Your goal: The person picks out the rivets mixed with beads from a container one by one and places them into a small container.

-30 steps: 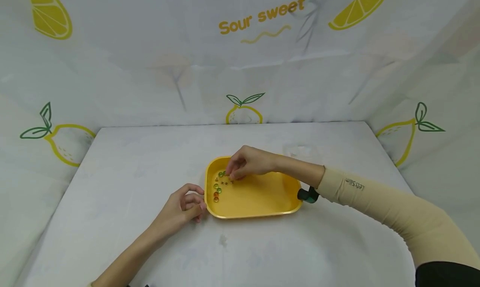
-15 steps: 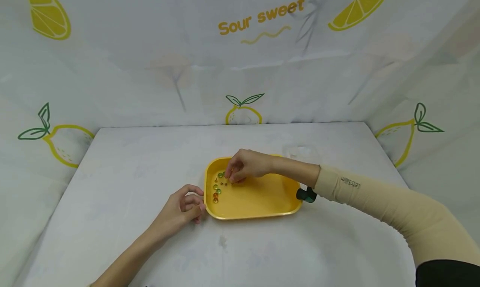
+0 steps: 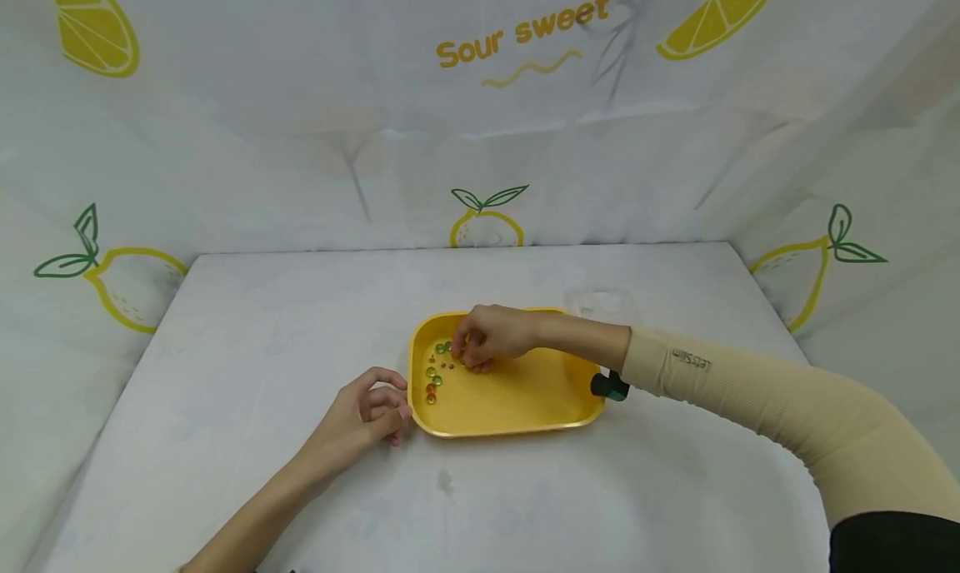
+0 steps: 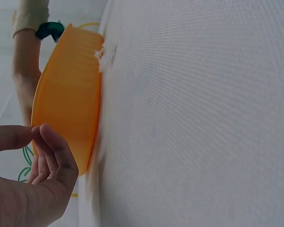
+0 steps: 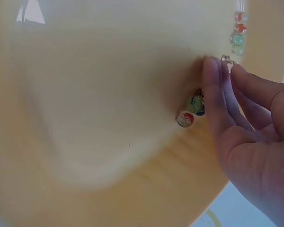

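Observation:
A yellow tray (image 3: pixel 525 406) holds several small glass marbles, among them orange ones (image 3: pixel 431 399) and green ones (image 3: pixel 438 381), and several tiny gold-coloured pieces (image 3: pixel 452 366) toward its left side. My right hand (image 3: pixel 498 331) reaches over the tray from the right. In the right wrist view, its fingertips pinch a small gold-coloured piece (image 5: pixel 228 64) low over the tray floor. More marbles (image 5: pixel 194 104) lie beside the fingers there. My left hand (image 3: pixel 367 406) is at the tray's left side, fingers loosely bent, fingertips at the rim.
A clear plastic container (image 3: pixel 600 303) stands behind the tray at the right. A dark green wrist device (image 3: pixel 611 386) hangs below my right wrist by the tray's right rim. White cloth (image 3: pixel 300 323) covers the table, and a lemon-print curtain (image 3: pixel 337 123) surrounds it.
My right hand has shifted slightly down toward me within the tray, its fingertips moving nearer the tray's middle. The left hand stays at the rim.

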Motion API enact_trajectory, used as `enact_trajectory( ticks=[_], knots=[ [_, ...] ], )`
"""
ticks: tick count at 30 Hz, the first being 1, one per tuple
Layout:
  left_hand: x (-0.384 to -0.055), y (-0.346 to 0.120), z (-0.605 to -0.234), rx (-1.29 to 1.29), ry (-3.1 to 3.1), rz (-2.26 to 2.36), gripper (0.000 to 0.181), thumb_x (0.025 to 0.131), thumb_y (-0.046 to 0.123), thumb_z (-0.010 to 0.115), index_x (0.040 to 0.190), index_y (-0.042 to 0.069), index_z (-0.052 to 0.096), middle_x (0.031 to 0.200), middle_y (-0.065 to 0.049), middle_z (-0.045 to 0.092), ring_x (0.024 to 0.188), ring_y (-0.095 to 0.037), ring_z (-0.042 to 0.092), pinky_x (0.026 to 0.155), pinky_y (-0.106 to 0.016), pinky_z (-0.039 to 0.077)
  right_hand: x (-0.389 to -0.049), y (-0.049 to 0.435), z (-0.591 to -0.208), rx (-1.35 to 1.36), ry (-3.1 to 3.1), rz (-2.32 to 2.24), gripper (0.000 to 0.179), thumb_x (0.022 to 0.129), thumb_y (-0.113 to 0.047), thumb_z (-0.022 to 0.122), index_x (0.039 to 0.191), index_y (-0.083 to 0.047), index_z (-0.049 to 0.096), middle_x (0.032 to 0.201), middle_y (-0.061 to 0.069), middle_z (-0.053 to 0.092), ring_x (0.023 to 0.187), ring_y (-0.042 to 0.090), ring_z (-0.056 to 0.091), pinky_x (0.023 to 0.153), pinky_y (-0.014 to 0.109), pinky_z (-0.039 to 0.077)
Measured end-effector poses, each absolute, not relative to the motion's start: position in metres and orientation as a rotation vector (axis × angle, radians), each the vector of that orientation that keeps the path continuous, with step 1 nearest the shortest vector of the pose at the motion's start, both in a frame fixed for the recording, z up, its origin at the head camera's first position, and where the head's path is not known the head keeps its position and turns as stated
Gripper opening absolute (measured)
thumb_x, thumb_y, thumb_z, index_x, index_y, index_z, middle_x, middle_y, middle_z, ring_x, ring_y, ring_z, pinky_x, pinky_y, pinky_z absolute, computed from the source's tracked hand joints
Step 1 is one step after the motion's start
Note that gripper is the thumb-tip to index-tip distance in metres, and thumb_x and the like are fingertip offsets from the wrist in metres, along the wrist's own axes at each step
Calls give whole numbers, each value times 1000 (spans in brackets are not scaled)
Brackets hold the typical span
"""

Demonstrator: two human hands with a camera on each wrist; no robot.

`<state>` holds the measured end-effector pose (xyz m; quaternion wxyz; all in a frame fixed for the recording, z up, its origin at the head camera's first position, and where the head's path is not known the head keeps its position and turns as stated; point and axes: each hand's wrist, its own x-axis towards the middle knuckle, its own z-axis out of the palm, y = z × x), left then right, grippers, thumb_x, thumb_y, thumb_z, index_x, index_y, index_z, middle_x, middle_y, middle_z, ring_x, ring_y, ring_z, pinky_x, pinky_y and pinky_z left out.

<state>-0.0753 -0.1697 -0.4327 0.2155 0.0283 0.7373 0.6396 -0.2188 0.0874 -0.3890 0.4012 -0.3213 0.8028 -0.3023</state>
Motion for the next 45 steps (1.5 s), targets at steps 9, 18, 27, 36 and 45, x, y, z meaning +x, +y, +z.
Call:
enact_trajectory(
  ticks=[9,18,27,36,45],
  knots=[
    [-75,-169,-434,68,2059,1759,40,98,5,68,133,0,48,102,-14,71,75,-16,66,73,-27,62,-220,86,-392,-843,2035,-722,19,101,6,66,118,8,74,100,19,79,75,11,66,76,25,63],
    [-75,-169,-432,79,2043,1782,42,98,4,68,134,-3,47,100,-12,71,75,-16,66,72,-27,61,-218,87,-391,-850,2059,-657,14,101,2,69,112,4,78,100,13,79,76,9,65,76,23,62],
    [-75,-169,-432,65,2040,1777,41,98,4,68,133,-1,48,100,-11,72,76,-16,66,72,-27,62,-217,88,-388,-855,2060,-669,8,100,1,72,105,3,78,94,12,80,75,11,70,77,28,65],
    [-75,-170,-433,97,2039,1790,42,98,4,68,133,-4,46,99,-11,71,75,-16,65,71,-27,61,-220,93,-377,-907,2100,-719,10,98,-3,76,106,1,80,96,7,81,79,6,70,77,23,64],
    [-75,-170,-434,76,2049,1780,41,97,4,68,133,-2,48,99,-11,71,74,-16,65,71,-27,61,-223,102,-367,-908,2084,-850,16,97,-4,77,111,4,80,102,15,82,81,9,74,82,31,68]
  ],
)
